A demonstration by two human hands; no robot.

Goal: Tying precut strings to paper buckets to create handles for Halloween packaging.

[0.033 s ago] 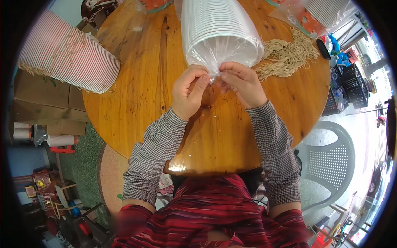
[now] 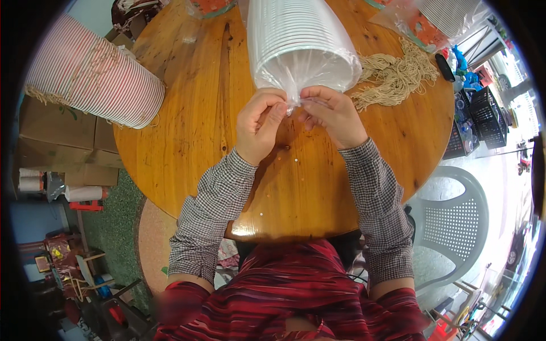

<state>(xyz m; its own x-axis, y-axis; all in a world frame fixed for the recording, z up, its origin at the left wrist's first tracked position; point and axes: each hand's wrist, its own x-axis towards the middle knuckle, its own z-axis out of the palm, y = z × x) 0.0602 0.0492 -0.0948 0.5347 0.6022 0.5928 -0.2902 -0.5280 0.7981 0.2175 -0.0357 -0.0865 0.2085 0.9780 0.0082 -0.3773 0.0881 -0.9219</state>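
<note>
Both your grips are pinched together on the gathered neck of the clear plastic bag point(image 2: 296, 101): your left hand point(image 2: 260, 126) has thumb and forefinger closed on the twisted plastic from one side, and your right hand point(image 2: 333, 115) nips the same bunch from the other, fingertips almost meeting. Whether a knot is there already cannot be made out; the plastic is too crumpled and small between your fingers. The neck looks drawn tight and not opened out, so by my reading the work at this closure is in its middle: the mouth is gathered, but no tie or string shows on it.

The bag holds a sleeve of white stacked cups point(image 2: 298, 40), lying on its side on the round wooden worktop point(image 2: 193, 142), its closed end toward you and its far end running off over the far edge. It sits about the middle of the worktop, and your hands are just on the near side of it.

Just beside your right hand, toward the right edge, lies a loose tangle of tan string point(image 2: 398, 77), within easy reach and touching or nearly touching the bag. Beyond it at the far right edge is another clear bag of white cups point(image 2: 449, 17) and a dark slim object point(image 2: 445, 67). At the left edge a big stack of red-striped paper cups point(image 2: 91, 77) lies on its side, bound with string, well apart from your hands. Nothing lies between your hands and the bag; the near part of the worktop holds only a few small specks. A white plastic chair point(image 2: 455, 221) stands off the right edge.
</note>
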